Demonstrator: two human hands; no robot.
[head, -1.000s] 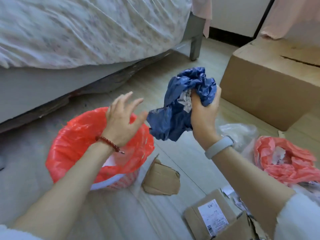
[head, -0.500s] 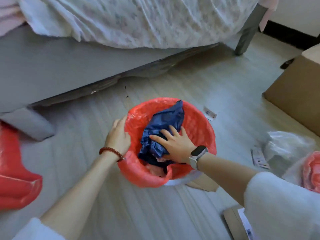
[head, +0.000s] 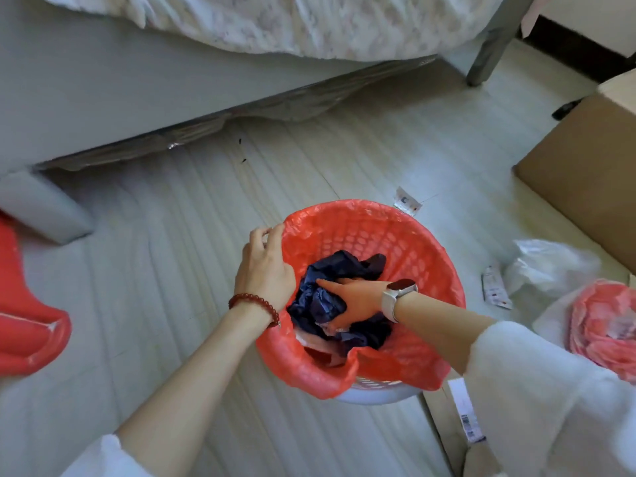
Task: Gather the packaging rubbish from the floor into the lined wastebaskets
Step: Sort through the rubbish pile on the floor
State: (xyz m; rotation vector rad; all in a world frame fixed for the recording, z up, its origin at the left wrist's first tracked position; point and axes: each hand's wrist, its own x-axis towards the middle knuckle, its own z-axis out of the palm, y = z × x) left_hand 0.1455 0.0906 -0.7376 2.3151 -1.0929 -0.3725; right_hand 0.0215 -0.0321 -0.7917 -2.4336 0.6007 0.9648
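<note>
A white mesh wastebasket with a red liner (head: 430,270) stands on the pale wood floor in the middle of the view. A crumpled dark blue plastic bag (head: 320,304) lies deep inside it, over other scraps. My right hand (head: 358,301), with a white watch on the wrist, reaches into the basket and presses down on the blue bag. My left hand (head: 265,266), wearing a red bead bracelet, grips the liner at the basket's left rim, fingers curled over the edge.
A big cardboard box (head: 585,173) stands at the right. Near it lie a clear plastic bag (head: 550,266), a red bag of rubbish (head: 605,325) and paper labels (head: 495,287). Another red liner (head: 27,321) sits at the left edge. The bed (head: 172,80) runs along the back.
My right hand carried the blue bag from the air into the basket and has pushed it deeper. My left hand moved onto the rim and holds it.
</note>
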